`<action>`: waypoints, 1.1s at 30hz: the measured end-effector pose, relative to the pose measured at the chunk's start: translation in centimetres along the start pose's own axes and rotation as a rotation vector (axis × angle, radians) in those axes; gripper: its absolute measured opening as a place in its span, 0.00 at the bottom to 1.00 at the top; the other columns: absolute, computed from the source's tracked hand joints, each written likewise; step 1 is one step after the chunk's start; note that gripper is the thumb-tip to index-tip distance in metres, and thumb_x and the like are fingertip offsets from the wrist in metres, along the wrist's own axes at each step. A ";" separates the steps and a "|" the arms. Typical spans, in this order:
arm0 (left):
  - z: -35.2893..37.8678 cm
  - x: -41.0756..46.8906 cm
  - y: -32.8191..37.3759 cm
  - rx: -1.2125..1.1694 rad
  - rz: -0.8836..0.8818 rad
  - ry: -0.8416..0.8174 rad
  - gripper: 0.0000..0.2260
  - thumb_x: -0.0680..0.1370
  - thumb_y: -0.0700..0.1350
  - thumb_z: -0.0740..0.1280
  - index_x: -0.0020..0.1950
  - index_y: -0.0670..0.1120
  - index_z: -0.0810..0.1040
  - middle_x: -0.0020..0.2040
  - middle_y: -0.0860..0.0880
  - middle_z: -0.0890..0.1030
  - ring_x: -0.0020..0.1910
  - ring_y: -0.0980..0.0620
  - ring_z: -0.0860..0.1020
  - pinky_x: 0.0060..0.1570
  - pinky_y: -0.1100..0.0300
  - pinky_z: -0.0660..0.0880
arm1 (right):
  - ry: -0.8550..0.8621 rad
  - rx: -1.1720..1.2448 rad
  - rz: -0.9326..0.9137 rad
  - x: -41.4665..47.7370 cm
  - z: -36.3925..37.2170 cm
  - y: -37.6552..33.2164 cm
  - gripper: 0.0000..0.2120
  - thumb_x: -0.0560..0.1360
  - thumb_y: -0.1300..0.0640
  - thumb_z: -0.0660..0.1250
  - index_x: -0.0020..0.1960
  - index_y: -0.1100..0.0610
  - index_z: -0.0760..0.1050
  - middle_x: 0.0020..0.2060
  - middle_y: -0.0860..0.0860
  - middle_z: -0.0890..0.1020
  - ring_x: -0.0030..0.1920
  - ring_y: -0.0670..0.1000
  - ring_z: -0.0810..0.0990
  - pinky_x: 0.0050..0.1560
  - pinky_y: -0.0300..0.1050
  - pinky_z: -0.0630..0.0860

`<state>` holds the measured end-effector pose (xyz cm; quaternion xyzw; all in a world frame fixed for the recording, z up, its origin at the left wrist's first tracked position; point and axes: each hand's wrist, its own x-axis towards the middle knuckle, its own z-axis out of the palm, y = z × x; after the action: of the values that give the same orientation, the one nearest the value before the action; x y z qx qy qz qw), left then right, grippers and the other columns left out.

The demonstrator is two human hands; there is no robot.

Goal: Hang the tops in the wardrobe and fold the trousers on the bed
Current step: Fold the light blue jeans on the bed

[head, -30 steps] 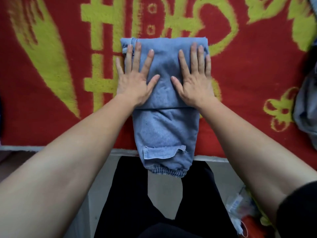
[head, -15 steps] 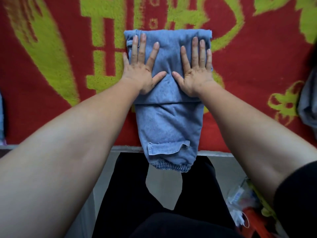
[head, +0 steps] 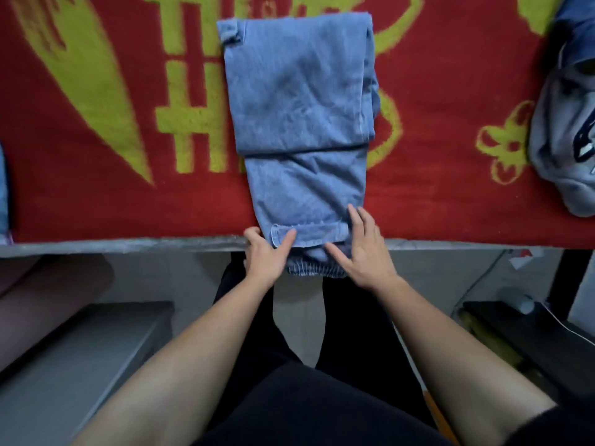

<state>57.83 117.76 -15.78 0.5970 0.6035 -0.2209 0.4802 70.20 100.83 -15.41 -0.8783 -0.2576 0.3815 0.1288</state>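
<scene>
Trousers point(head: 302, 123) on the bed point(head: 96, 204), long axis running straight away from the fingers, cuff end nearest. Left hand point(head: 265, 255) pinches the near cuff corner, thumb on top. Right hand point(head: 360, 252) rests flat on the other corner, fingers straight. Both equally near, so I'd expect the fold to go away from the fingers.

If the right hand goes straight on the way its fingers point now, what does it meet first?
The right hand rests on the near end of the folded blue denim trousers. Sliding on, it would probably first meet the raised edge of the folded-over layer across their middle.
</scene>
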 end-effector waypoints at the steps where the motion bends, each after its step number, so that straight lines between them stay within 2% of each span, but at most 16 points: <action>1: 0.7 -0.5 -0.7 -0.087 -0.050 -0.082 0.31 0.69 0.60 0.75 0.58 0.46 0.62 0.59 0.46 0.74 0.61 0.44 0.75 0.60 0.54 0.70 | -0.049 0.104 0.076 -0.8 0.6 0.2 0.47 0.73 0.37 0.69 0.80 0.55 0.49 0.76 0.54 0.55 0.75 0.55 0.62 0.71 0.56 0.67; 4: 2.1 -1.1 -1.7 -0.144 -0.043 -0.098 0.38 0.62 0.58 0.81 0.59 0.48 0.61 0.59 0.50 0.74 0.59 0.51 0.76 0.58 0.59 0.71 | -0.053 0.303 0.265 -0.6 1.0 0.4 0.56 0.65 0.38 0.77 0.80 0.51 0.46 0.72 0.49 0.55 0.72 0.51 0.63 0.70 0.52 0.67; 7: 2.7 -0.7 -1.7 -0.074 -0.008 0.006 0.40 0.59 0.57 0.82 0.60 0.45 0.63 0.60 0.47 0.76 0.59 0.47 0.76 0.59 0.54 0.73 | -0.112 0.261 0.229 0.7 0.3 1.0 0.61 0.61 0.39 0.79 0.80 0.47 0.43 0.69 0.53 0.58 0.69 0.56 0.67 0.70 0.53 0.68; 10: 2.5 0.2 -0.4 -0.193 -0.093 0.085 0.41 0.61 0.69 0.74 0.61 0.44 0.65 0.63 0.44 0.74 0.62 0.44 0.74 0.61 0.52 0.71 | -0.156 0.105 0.087 1.1 -0.6 2.0 0.58 0.64 0.35 0.76 0.80 0.49 0.44 0.65 0.56 0.61 0.66 0.60 0.70 0.68 0.55 0.70; 12: 2.6 1.1 0.8 -0.311 -0.209 0.090 0.43 0.65 0.74 0.67 0.66 0.43 0.65 0.67 0.44 0.73 0.65 0.43 0.73 0.61 0.53 0.68 | -0.156 0.126 0.077 1.2 -0.8 2.6 0.54 0.67 0.33 0.73 0.80 0.49 0.45 0.65 0.55 0.62 0.67 0.59 0.69 0.69 0.54 0.69; 17: 2.8 2.5 2.4 -0.230 -0.336 0.186 0.47 0.67 0.73 0.67 0.72 0.40 0.64 0.71 0.40 0.70 0.69 0.39 0.70 0.66 0.51 0.67 | -0.061 0.313 0.275 1.4 0.0 2.5 0.46 0.68 0.29 0.69 0.76 0.49 0.54 0.68 0.53 0.64 0.65 0.53 0.71 0.67 0.50 0.67; 20: 3.1 2.4 2.5 -0.283 -0.387 0.207 0.50 0.65 0.74 0.69 0.72 0.40 0.62 0.72 0.39 0.68 0.70 0.39 0.69 0.68 0.50 0.65 | -0.062 0.361 0.352 1.6 0.5 2.3 0.40 0.66 0.33 0.74 0.67 0.51 0.59 0.61 0.50 0.68 0.59 0.49 0.71 0.60 0.45 0.68; 22: 3.4 1.8 1.8 -0.360 -0.418 0.192 0.53 0.63 0.74 0.71 0.74 0.40 0.59 0.73 0.40 0.67 0.70 0.41 0.68 0.68 0.51 0.65 | -0.134 0.553 0.502 1.7 0.8 2.3 0.38 0.65 0.37 0.78 0.61 0.50 0.58 0.59 0.49 0.72 0.57 0.49 0.75 0.58 0.45 0.71; 24: 3.2 1.2 0.9 -0.460 -0.417 0.138 0.57 0.61 0.73 0.73 0.76 0.39 0.57 0.73 0.42 0.69 0.70 0.43 0.71 0.69 0.54 0.66 | -0.177 0.731 0.660 1.7 0.7 2.5 0.39 0.64 0.40 0.80 0.62 0.51 0.61 0.58 0.51 0.75 0.55 0.50 0.78 0.57 0.49 0.78; 25: 2.9 1.1 0.5 -0.488 -0.407 0.099 0.57 0.60 0.72 0.75 0.75 0.39 0.60 0.72 0.43 0.71 0.68 0.44 0.72 0.68 0.55 0.68 | -0.186 0.752 0.701 1.7 0.6 2.7 0.38 0.64 0.40 0.80 0.63 0.52 0.63 0.57 0.51 0.77 0.53 0.50 0.80 0.55 0.50 0.79; 27: 1.6 1.0 0.2 -0.456 -0.390 -0.004 0.52 0.60 0.71 0.75 0.73 0.40 0.67 0.70 0.44 0.74 0.67 0.45 0.74 0.64 0.57 0.69 | -0.256 0.810 0.716 1.5 0.2 3.0 0.32 0.66 0.42 0.79 0.62 0.56 0.73 0.51 0.52 0.82 0.47 0.52 0.81 0.47 0.48 0.78; 29: 0.1 1.1 0.3 -0.409 -0.401 -0.205 0.46 0.64 0.70 0.74 0.72 0.42 0.70 0.71 0.45 0.73 0.69 0.44 0.72 0.69 0.52 0.67 | -0.387 0.929 0.725 1.2 -0.6 2.7 0.22 0.70 0.43 0.73 0.57 0.57 0.81 0.45 0.53 0.83 0.45 0.53 0.80 0.46 0.47 0.75; 31: -1.5 0.8 1.3 -0.409 -0.441 -0.409 0.33 0.71 0.64 0.71 0.69 0.45 0.75 0.67 0.44 0.77 0.65 0.43 0.76 0.68 0.46 0.70 | -0.491 0.992 0.711 0.9 -1.9 1.8 0.14 0.74 0.46 0.66 0.50 0.55 0.81 0.43 0.54 0.80 0.44 0.54 0.78 0.44 0.47 0.74; 33: -3.7 0.3 3.5 -0.425 -0.453 -0.524 0.20 0.76 0.56 0.66 0.62 0.46 0.76 0.57 0.44 0.81 0.54 0.45 0.81 0.60 0.46 0.76 | -0.552 1.040 0.670 1.5 -3.9 0.6 0.11 0.75 0.49 0.61 0.39 0.52 0.77 0.35 0.52 0.77 0.38 0.53 0.75 0.36 0.43 0.72</action>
<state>59.94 121.64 -13.31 0.2599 0.6090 -0.3361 0.6698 74.17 100.99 -13.89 -0.6050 0.2221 0.6855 0.3387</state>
